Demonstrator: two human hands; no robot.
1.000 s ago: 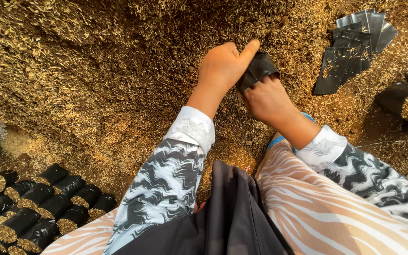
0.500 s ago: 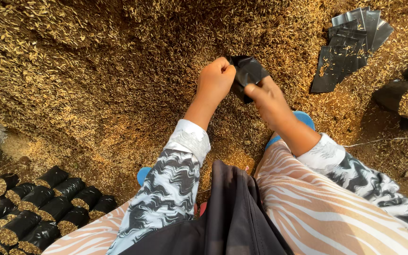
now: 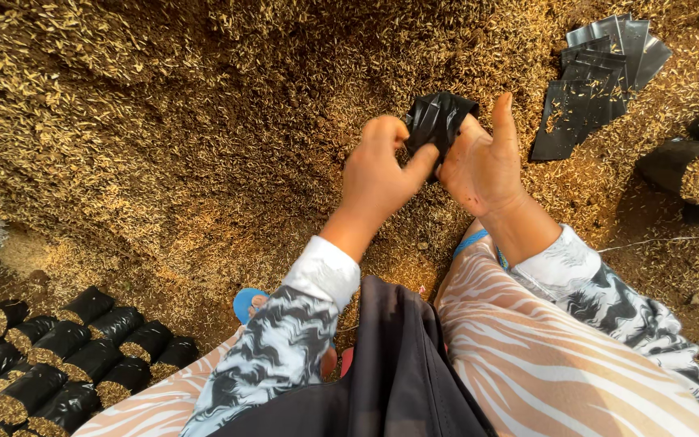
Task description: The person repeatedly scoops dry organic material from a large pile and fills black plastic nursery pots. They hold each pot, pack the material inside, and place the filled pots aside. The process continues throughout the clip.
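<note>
Left hand [image 3: 379,172] pinching; right hand [image 3: 483,162] gripping, thumb up.

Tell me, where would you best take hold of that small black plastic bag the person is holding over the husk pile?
Probably at the upper rim of the black bag, coming from both sides at once. It is soft and crumpled, so it has no stiff part to grip; the left hand and right hand already pinch it from opposite sides, which would likely hold its mouth apart.
</note>
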